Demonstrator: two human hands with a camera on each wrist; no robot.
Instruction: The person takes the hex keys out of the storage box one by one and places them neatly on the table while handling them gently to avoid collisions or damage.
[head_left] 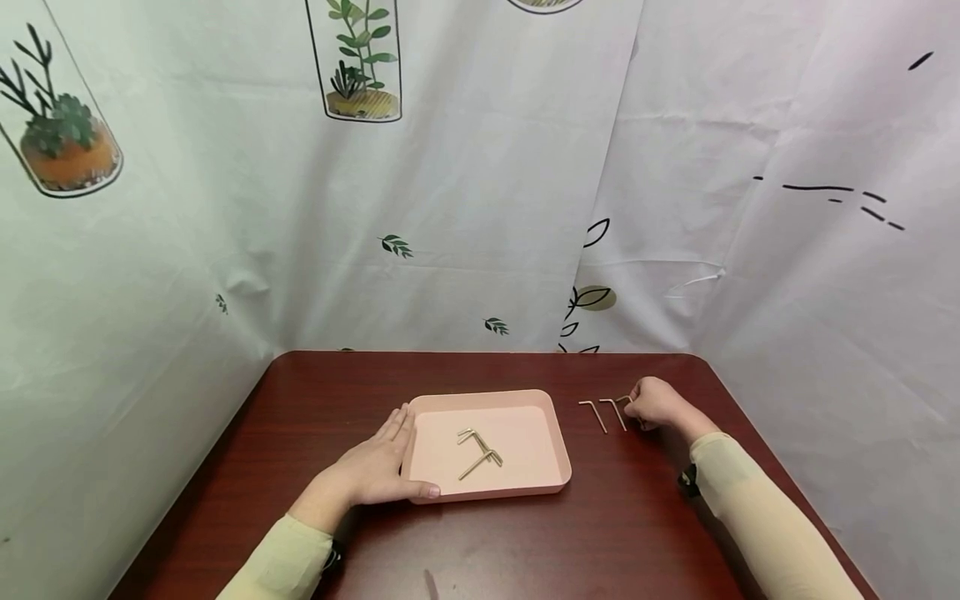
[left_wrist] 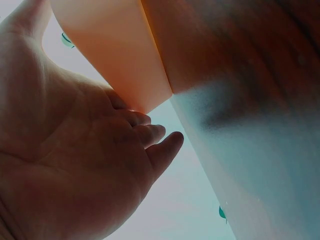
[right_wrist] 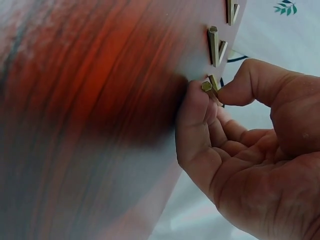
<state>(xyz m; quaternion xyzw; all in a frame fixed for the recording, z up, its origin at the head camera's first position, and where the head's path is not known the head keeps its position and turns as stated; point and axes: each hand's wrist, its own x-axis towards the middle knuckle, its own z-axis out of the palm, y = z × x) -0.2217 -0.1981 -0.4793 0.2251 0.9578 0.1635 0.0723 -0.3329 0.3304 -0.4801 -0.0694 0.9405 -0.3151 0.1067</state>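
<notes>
Golden L-shaped metal rod was pinched, lower right, by the right hand; straight-fingered left hand probably steadied the pink rectangular tray.

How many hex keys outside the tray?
3: leftmost key and middle key on the table right of the tray; third key pinched in the right hand. More may be hidden there.

We rest our left hand against the left end of a pink tray, fingers straight, thumb over its near rim. In the tray we see a few L-shaped metal rods in a loose cluster. Well to the right, our right hand holds another rod, mostly hidden. Just beside it, two similar rods lie apart on the dark red bench.
</notes>
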